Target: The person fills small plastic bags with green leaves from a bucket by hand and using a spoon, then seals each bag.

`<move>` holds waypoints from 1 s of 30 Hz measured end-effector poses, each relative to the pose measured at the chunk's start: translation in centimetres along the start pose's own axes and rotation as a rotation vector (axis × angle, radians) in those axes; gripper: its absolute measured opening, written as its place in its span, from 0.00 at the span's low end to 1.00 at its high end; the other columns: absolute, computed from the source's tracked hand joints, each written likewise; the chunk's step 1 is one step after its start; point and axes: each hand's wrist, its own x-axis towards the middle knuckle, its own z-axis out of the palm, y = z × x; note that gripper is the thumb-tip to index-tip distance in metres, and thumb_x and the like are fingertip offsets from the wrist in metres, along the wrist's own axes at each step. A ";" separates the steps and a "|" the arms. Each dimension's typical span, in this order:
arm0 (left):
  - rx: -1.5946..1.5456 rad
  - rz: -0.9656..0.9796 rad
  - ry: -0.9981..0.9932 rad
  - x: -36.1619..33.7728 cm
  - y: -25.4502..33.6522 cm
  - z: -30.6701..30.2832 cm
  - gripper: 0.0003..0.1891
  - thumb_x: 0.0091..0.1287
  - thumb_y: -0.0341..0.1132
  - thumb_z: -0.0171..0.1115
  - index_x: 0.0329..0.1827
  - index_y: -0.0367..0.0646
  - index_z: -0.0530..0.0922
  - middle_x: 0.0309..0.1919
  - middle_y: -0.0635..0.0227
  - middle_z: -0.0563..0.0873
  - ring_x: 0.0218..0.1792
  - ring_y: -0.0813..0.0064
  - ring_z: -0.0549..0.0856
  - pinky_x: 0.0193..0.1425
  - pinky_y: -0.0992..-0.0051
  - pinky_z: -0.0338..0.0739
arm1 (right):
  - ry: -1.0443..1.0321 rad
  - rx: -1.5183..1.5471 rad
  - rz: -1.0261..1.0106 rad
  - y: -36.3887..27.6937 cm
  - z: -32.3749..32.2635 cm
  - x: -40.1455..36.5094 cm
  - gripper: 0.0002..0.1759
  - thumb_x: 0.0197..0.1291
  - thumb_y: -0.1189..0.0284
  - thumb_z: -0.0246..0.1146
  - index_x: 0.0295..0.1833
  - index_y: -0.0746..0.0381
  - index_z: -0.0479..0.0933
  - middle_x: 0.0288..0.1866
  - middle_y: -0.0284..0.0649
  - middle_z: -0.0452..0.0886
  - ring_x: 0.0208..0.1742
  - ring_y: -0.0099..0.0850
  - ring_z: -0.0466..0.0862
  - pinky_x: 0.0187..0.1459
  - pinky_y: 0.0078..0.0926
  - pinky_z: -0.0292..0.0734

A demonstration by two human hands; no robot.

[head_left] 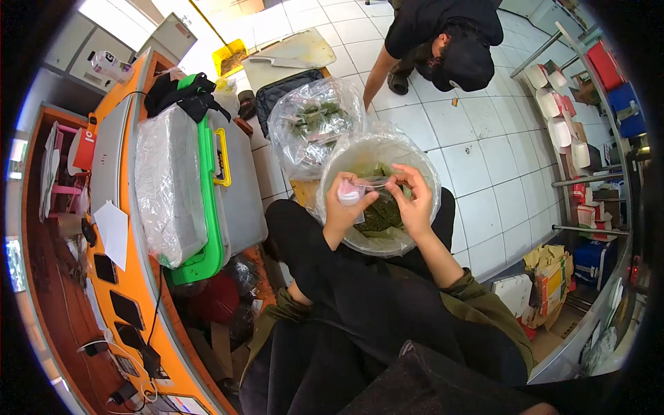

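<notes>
Left hand [340, 207] grips small bag [351, 196]; right hand [413, 202], fingers pinched narrow at bag's clear edge. Tub [433, 173] with leaves [384, 216] beneath fingers.

My right hand [413, 207] has room to swing out over the white floor tiles [484, 200]; ahead, the bulging clear plastic bag [290, 153] crowds the plastic-lined bucket [430, 166], a co-worker's arm [377, 77] hangs just beyond, and the grey storage box [242, 200] walls off my left
</notes>
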 end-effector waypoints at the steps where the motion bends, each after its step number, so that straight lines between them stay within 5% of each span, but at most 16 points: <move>1: -0.090 -0.148 0.042 0.0 0.5 -0.2 0.17 0.50 0.30 0.70 0.36 0.41 0.68 0.29 0.70 0.80 0.29 0.83 0.78 0.31 0.82 0.74 | 0.006 -0.002 -0.003 0.2 0.2 0.0 0.06 0.52 0.79 0.62 0.37 0.66 0.75 0.31 0.32 0.76 0.34 0.21 0.75 0.41 0.19 0.69; 3: -0.186 -0.298 0.081 0.1 1.2 -0.1 0.15 0.52 0.31 0.69 0.36 0.40 0.70 0.29 0.69 0.81 0.28 0.85 0.78 0.28 0.84 0.73 | 0.032 0.147 0.223 1.3 0.1 -0.1 0.07 0.53 0.76 0.62 0.38 0.66 0.74 0.32 0.32 0.76 0.34 0.19 0.74 0.40 0.18 0.69; 7: -0.123 -0.307 0.087 0.1 2.0 0.2 0.10 0.56 0.32 0.65 0.36 0.36 0.76 0.28 0.65 0.83 0.24 0.85 0.78 0.24 0.86 0.70 | -0.013 -0.100 0.149 2.5 -0.6 -0.4 0.07 0.55 0.72 0.61 0.37 0.64 0.74 0.31 0.32 0.76 0.35 0.22 0.74 0.41 0.21 0.68; 9: -0.094 -0.311 0.072 0.1 2.0 0.4 0.10 0.57 0.32 0.64 0.36 0.36 0.77 0.27 0.64 0.83 0.21 0.85 0.77 0.23 0.86 0.70 | 0.042 -0.503 -0.196 2.1 -0.7 -0.4 0.08 0.57 0.68 0.59 0.35 0.63 0.73 0.31 0.34 0.76 0.35 0.27 0.73 0.42 0.24 0.65; 13: -0.076 -0.299 0.104 0.1 1.7 0.2 0.08 0.57 0.32 0.63 0.35 0.35 0.78 0.25 0.65 0.83 0.21 0.85 0.77 0.23 0.86 0.69 | 0.043 -0.679 -0.318 1.4 -0.4 -0.6 0.08 0.59 0.73 0.57 0.30 0.65 0.70 0.30 0.31 0.75 0.33 0.21 0.71 0.40 0.19 0.64; 15: -0.083 -0.301 0.136 0.1 1.8 0.1 0.08 0.57 0.32 0.63 0.35 0.35 0.78 0.25 0.66 0.83 0.22 0.86 0.77 0.23 0.86 0.69 | -0.038 -0.200 -0.024 2.0 -0.3 -0.6 0.07 0.56 0.70 0.58 0.33 0.63 0.73 0.29 0.34 0.75 0.34 0.28 0.73 0.42 0.24 0.64; 19: -0.032 -0.245 0.135 -0.4 1.4 -0.1 0.07 0.57 0.30 0.63 0.34 0.36 0.78 0.25 0.68 0.82 0.22 0.85 0.78 0.23 0.86 0.69 | -0.120 -0.164 -0.104 1.1 0.5 -0.9 0.06 0.54 0.72 0.61 0.31 0.63 0.74 0.27 0.32 0.76 0.30 0.23 0.73 0.37 0.20 0.66; 22: -0.016 -0.209 0.126 -0.6 1.2 -0.2 0.06 0.58 0.30 0.62 0.33 0.36 0.78 0.25 0.69 0.82 0.22 0.85 0.77 0.23 0.86 0.69 | -0.056 -0.086 0.118 0.5 0.8 -0.9 0.04 0.48 0.77 0.66 0.29 0.65 0.77 0.26 0.28 0.78 0.29 0.14 0.73 0.33 0.13 0.67; 30: -0.106 -0.246 -0.030 -0.3 1.1 -0.7 0.06 0.58 0.31 0.63 0.33 0.36 0.78 0.23 0.70 0.82 0.21 0.87 0.75 0.24 0.86 0.68 | -0.096 0.139 0.261 0.4 -0.7 -0.6 0.04 0.48 0.79 0.65 0.27 0.67 0.77 0.24 0.33 0.78 0.26 0.17 0.74 0.30 0.14 0.68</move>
